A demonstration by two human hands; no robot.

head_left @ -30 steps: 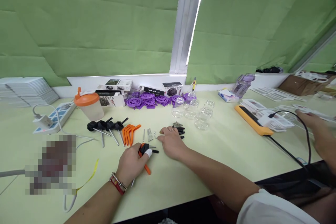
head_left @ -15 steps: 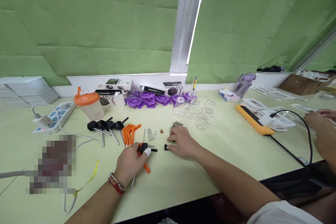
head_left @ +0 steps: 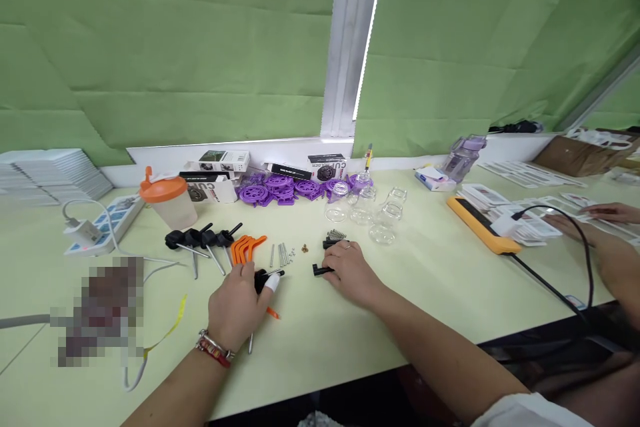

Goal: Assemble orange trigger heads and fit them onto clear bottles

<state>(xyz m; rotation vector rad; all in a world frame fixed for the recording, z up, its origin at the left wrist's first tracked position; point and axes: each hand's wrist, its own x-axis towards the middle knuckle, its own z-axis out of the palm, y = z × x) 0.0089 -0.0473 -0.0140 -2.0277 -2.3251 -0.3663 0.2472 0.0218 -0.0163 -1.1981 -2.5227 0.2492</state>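
Note:
My left hand [head_left: 236, 303] is closed over a black clamp-like part [head_left: 261, 280] with a thin metal rod; its thumb has a white covering. Orange plastic [head_left: 273, 313] and the end of a metal rod [head_left: 251, 343] stick out beneath that hand. My right hand [head_left: 354, 275] is closed, thumb and fingers on a small black plastic piece [head_left: 319, 270] low over the table; its far end is hidden by the fingers. Just beyond the fingertips lie another black part [head_left: 331, 242] and a cluster of small springs or screws [head_left: 337, 235].
Black knobbed rods [head_left: 215, 240], orange levers [head_left: 245, 247], metal pins [head_left: 283, 255] and brass bits [head_left: 305, 249] lie ahead. Behind are purple wheel-shaped parts [head_left: 280, 190], clear bottles [head_left: 385, 223] and boxes [head_left: 215, 188]. A yellow power strip [head_left: 480, 227] and another person's hands [head_left: 583, 230] are at right.
My left hand has shifted slightly left with the clamp-like part. My right hand has lifted or slid the black piece a little away from me, and more of it shows.

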